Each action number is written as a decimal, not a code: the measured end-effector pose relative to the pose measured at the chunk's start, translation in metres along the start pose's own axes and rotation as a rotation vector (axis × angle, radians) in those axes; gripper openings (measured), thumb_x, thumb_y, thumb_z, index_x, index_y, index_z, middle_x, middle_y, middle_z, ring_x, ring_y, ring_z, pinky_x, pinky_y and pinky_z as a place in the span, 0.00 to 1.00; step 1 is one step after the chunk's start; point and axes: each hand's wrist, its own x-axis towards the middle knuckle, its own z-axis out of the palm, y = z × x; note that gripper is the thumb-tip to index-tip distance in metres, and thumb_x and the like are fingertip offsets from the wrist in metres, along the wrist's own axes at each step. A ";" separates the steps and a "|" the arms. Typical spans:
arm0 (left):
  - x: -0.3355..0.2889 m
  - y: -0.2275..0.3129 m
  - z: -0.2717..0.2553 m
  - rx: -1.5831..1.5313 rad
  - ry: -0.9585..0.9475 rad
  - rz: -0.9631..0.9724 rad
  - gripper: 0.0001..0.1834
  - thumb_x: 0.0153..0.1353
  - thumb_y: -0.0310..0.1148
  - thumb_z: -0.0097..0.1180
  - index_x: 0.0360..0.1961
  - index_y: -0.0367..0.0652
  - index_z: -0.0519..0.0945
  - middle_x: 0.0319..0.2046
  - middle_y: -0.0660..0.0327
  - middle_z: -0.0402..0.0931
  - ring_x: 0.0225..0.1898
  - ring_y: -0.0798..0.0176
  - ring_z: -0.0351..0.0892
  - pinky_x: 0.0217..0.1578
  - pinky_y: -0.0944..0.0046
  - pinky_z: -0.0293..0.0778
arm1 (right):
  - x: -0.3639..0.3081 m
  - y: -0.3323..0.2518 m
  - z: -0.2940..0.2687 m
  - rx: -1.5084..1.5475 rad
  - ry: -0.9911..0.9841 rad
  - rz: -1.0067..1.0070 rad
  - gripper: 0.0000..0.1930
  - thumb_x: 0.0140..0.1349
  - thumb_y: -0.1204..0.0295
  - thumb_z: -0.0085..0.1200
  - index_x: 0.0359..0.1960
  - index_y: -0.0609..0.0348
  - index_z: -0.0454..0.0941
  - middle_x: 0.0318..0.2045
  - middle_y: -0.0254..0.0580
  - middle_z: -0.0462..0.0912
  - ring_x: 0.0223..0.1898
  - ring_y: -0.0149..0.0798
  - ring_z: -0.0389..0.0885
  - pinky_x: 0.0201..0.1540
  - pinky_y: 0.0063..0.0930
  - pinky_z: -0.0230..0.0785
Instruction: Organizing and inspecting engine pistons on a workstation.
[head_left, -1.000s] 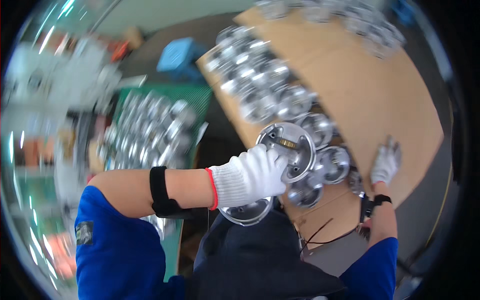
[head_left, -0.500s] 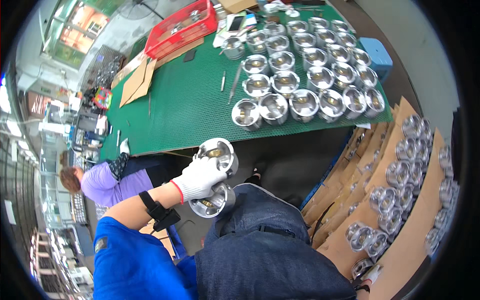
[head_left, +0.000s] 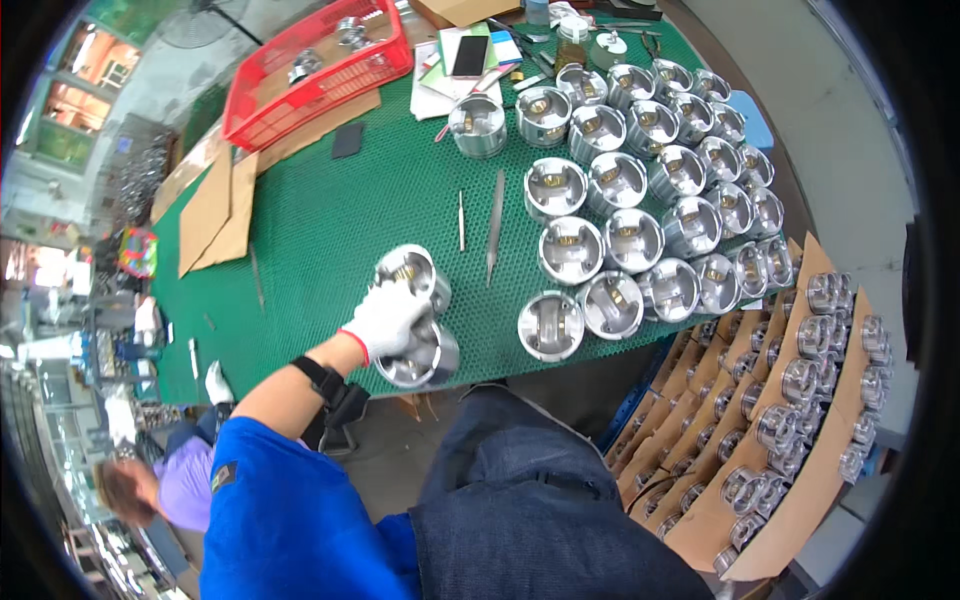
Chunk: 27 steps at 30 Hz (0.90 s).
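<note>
Gloved left hand (head_left: pixel 388 320): seemingly clamped on 2 pistons (head_left: pixel 414 262); right hand: unseen; risk: knocking together; cause: 1-handed grip

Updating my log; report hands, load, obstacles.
Left hand gripping two metal pistons. Right hand out of view. Two slim tools lie ahead-right on green table.

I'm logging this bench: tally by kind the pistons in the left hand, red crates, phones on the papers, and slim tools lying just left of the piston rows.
Held pistons: 2
Red crate: 1
Phone: 1
Slim tools: 2
Total: 6
</note>
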 end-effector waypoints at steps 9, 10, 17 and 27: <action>0.197 -0.155 -0.076 -0.002 0.288 -0.073 0.20 0.46 0.38 0.64 0.43 0.47 0.79 0.41 0.45 0.78 0.44 0.41 0.79 0.46 0.46 0.76 | -0.267 0.100 0.005 0.006 -0.021 0.594 0.26 0.71 0.51 0.45 0.61 0.57 0.72 0.52 0.49 0.78 0.54 0.47 0.75 0.53 0.29 0.70; 0.220 -0.162 -0.081 -0.013 0.307 -0.089 0.21 0.47 0.38 0.64 0.44 0.47 0.79 0.42 0.45 0.78 0.44 0.40 0.79 0.46 0.46 0.76 | -0.283 0.094 0.011 0.029 -0.011 0.610 0.26 0.71 0.52 0.46 0.62 0.56 0.71 0.53 0.49 0.78 0.54 0.47 0.75 0.53 0.30 0.70; 0.294 -0.186 -0.074 -0.089 0.369 -0.316 0.27 0.47 0.38 0.66 0.51 0.50 0.78 0.46 0.43 0.78 0.50 0.44 0.78 0.52 0.50 0.74 | -0.348 0.047 0.049 0.136 0.012 0.669 0.26 0.68 0.53 0.49 0.62 0.53 0.70 0.56 0.46 0.75 0.56 0.46 0.73 0.53 0.33 0.70; 0.193 -0.082 0.030 -0.576 0.541 0.120 0.29 0.56 0.38 0.62 0.59 0.44 0.71 0.50 0.44 0.72 0.49 0.39 0.75 0.50 0.47 0.73 | -0.342 0.068 0.097 0.281 -0.060 0.676 0.26 0.65 0.55 0.53 0.63 0.47 0.69 0.60 0.42 0.72 0.58 0.45 0.71 0.54 0.38 0.71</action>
